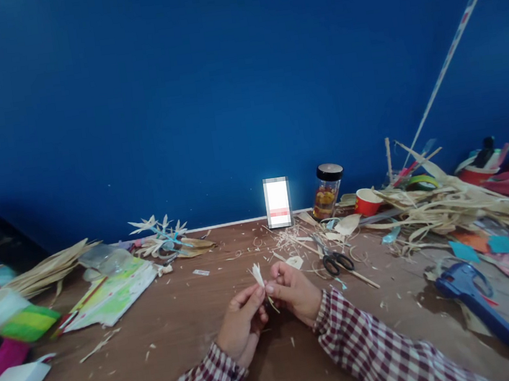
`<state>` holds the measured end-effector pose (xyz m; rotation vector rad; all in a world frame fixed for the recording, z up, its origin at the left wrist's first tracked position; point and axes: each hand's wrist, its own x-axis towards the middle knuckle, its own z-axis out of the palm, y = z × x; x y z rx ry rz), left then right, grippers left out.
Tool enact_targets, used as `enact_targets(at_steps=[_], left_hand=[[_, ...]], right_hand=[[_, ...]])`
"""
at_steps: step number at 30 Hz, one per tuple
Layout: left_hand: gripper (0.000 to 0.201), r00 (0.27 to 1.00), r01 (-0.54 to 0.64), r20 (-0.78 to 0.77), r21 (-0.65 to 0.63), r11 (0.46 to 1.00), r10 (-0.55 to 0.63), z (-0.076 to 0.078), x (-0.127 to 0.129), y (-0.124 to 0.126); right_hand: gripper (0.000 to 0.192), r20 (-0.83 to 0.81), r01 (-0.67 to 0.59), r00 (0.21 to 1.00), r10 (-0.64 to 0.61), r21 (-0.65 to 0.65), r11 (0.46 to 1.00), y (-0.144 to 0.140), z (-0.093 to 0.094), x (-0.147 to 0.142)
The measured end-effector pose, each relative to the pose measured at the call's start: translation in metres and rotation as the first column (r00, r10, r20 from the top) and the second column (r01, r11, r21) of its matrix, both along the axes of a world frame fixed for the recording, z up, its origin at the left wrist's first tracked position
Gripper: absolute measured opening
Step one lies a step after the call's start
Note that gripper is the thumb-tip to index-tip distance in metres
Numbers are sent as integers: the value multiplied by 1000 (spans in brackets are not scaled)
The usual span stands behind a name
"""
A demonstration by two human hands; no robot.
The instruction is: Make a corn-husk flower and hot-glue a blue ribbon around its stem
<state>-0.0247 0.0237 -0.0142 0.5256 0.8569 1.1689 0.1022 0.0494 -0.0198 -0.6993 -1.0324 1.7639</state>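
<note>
Both hands meet near the middle of the brown table (173, 357), close to the near edge. The left hand (243, 328) is curled, thumb and forefinger pinched around the base of a small pale straw flower (257, 274), whose thin petals fan upward just above the fingertips. The right hand (294, 289) is also closed, its fingertips pressed against the same piece from the right side, touching the left hand's fingers. Both wrists wear red and white checked sleeves.

Just right of the hands lies one pair of black-handled scissors (336, 261), blades pointing far. One blue glue gun (478, 305) lies further right, nearer the edge. Against the blue wall at the far side stand one glass jar with a black lid (328, 191) and, right of it, one red paper cup (367, 202). A heap of dry straw strips (454, 208) covers the far right of the table. One finished pale and blue straw sprig (163, 234) lies far left of centre, and one green printed sheet (111, 293) lies on the left.
</note>
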Motion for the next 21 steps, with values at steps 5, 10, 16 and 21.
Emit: enact_targets(at_steps=[5,10,16,21], left_hand=[[20,1000,-24,-15,17,1000,24,0,0,-1],[17,998,-22,-61,62,998,26,0,0,-1],[11,990,-6,-134,199,980,34,2,0,-2],[12,977,28,-212,267,963,30,4,1,-5]], right_hand=[[38,16,4,1000,-4,-2,1000,0,-1,-1],[36,27,22,999,-22,-11,1000,-1,-1,-1],[42,-1,-41,999,41,-109,993,-5,5,0],[41,-4,-156,987,159,-225,962,-5,9,6]])
